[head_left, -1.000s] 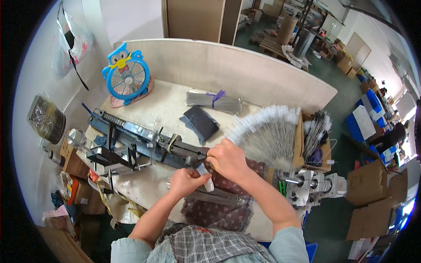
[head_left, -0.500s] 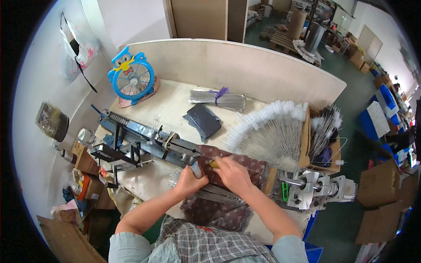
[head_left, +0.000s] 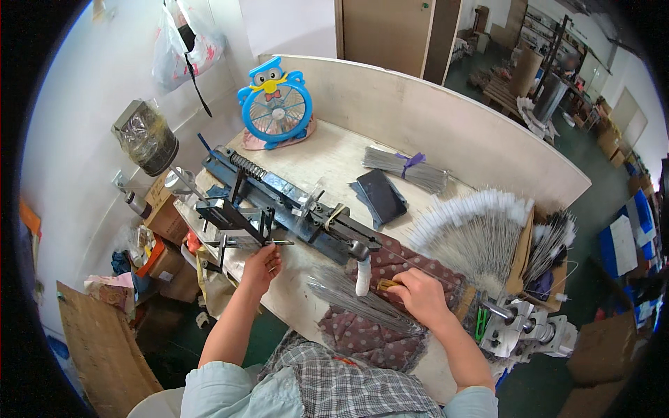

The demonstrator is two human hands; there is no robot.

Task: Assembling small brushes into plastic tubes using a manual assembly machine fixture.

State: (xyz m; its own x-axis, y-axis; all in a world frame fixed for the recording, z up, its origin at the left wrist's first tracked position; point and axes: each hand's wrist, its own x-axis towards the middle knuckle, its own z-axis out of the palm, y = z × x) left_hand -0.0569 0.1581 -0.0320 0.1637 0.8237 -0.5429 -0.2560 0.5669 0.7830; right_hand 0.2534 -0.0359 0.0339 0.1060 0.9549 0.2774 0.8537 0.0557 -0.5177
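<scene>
My left hand [head_left: 262, 268] is at the black metal frame [head_left: 233, 221] on the left side of the bench. Its fingers are curled together beside a thin rod; what they hold, if anything, is too small to make out. My right hand [head_left: 420, 296] is closed around a small yellow handle [head_left: 386, 284] above the brown dotted cloth [head_left: 397, 259]. Left of that hand a white-wrapped lever [head_left: 363, 277] hangs from the end of the long metal bench jig [head_left: 306, 216], touched by neither hand. A bunch of thin metal wires [head_left: 355, 296] lies across the cloth in front of me.
White-tipped wire brushes [head_left: 481, 230] fan out at the right, beside a cardboard box [head_left: 550, 296] holding more. A silver clamping machine [head_left: 526, 331] stands at the right edge. Farther back are a dark phone [head_left: 382, 193], a tied wire bundle [head_left: 408, 167] and a blue fan [head_left: 277, 111].
My left hand has let go of the white-wrapped lever and moved left to the black frame. My right hand keeps the yellow handle. The view has turned left.
</scene>
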